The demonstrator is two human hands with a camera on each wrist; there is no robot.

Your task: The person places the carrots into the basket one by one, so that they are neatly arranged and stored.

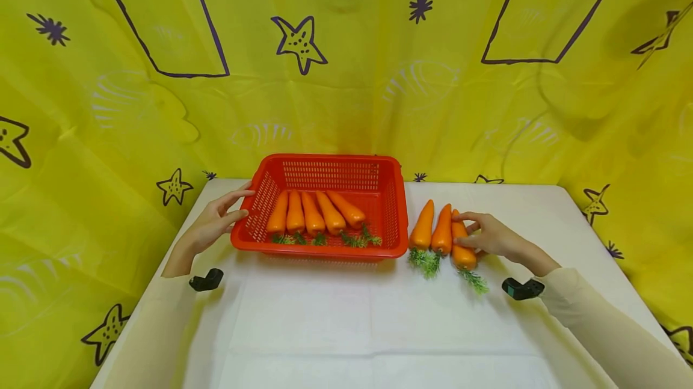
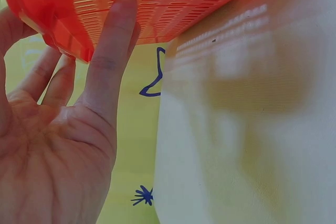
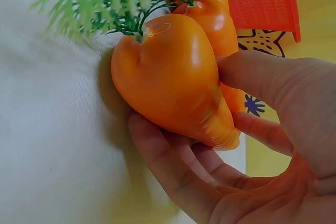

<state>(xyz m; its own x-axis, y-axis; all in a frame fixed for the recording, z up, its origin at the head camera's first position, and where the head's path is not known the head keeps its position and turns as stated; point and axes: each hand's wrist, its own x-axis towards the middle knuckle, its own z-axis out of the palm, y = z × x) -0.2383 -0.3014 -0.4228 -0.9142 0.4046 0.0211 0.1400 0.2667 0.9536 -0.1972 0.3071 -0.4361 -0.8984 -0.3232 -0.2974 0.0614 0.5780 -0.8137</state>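
A red plastic basket point(image 1: 325, 251) with slotted walls stands on the white table, with several orange carrots point(image 1: 312, 216) side by side inside it, green tops toward the person. At its left end, my left hand point(image 1: 213, 220) touches the rim and outer wall. The left wrist view shows that thumb point(image 2: 113, 51) straight against the slotted wall. To the right of the basket, my right hand point(image 1: 495, 235) grips a carrot point(image 1: 464, 258) between thumb and fingers. This carrot point(image 3: 163, 72) lies at the table surface, its leafy top pointing nearer the person.
Two more carrots point(image 1: 421, 228) lie between the basket and the right hand, close beside the held one. A yellow patterned curtain point(image 1: 346, 106) hangs behind and around the white table point(image 1: 303, 323). Each wrist wears a small black device point(image 1: 522, 288).
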